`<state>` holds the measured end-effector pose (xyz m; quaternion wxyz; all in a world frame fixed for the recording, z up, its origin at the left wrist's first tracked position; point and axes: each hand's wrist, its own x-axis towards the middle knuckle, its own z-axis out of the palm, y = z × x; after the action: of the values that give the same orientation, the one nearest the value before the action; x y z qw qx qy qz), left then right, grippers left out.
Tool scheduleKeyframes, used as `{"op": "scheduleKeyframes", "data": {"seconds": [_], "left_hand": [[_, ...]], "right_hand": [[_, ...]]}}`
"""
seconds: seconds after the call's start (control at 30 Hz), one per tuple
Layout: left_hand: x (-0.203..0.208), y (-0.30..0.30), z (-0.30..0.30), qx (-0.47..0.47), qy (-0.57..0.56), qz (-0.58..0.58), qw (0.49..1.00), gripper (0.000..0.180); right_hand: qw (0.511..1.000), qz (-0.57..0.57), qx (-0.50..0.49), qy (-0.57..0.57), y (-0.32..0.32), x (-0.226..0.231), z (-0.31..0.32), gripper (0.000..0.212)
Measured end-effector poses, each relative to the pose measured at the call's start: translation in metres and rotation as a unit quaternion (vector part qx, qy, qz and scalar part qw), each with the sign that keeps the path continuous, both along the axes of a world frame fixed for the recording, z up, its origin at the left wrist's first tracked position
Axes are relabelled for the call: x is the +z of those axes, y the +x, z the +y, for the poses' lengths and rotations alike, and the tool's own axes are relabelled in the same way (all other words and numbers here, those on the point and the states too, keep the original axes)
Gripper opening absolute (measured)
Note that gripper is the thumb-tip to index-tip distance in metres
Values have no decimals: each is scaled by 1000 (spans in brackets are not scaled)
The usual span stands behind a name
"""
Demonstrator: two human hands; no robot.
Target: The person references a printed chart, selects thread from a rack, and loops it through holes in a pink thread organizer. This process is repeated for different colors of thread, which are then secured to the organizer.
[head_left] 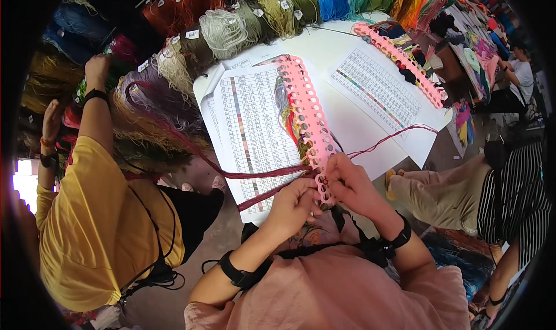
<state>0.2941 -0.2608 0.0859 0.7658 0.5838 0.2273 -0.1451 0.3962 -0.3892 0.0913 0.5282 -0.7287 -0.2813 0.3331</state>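
Note:
A pink thread holder strip [308,113] with rows of round holes lies over a printed chart [250,139], its near end between my hands. Several coloured threads hang from its left edge. Burgundy thread [255,175] runs in from the left to the strip's near end, and a thinner length trails off to the right. My left hand [294,207] is closed at the strip's near left side, fingers curled on the burgundy thread. At the strip's right edge, my right hand [351,184] pinches with thumb and forefinger where the thread meets it; the fingertips are partly hidden.
A second pink strip [399,63] with threads and another chart [379,87] lie on the white table [341,37]. Bundled skeins [223,35] line the far side. A person in yellow [110,214] reaches into skeins at left; a person in striped clothing [515,197] is at right.

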Motion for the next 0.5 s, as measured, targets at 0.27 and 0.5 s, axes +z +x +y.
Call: {"op": "scheduleKeyframes", "data": {"seconds": [0.27, 0.5], "left_hand": [[-2, 14, -1, 47, -68, 11, 997, 12], [5, 14, -1, 92, -22, 31, 995, 12]], "right_hand": [[999, -7, 31, 13, 8, -1, -4, 17], [996, 19, 58, 63, 15, -19, -11, 20]]}}
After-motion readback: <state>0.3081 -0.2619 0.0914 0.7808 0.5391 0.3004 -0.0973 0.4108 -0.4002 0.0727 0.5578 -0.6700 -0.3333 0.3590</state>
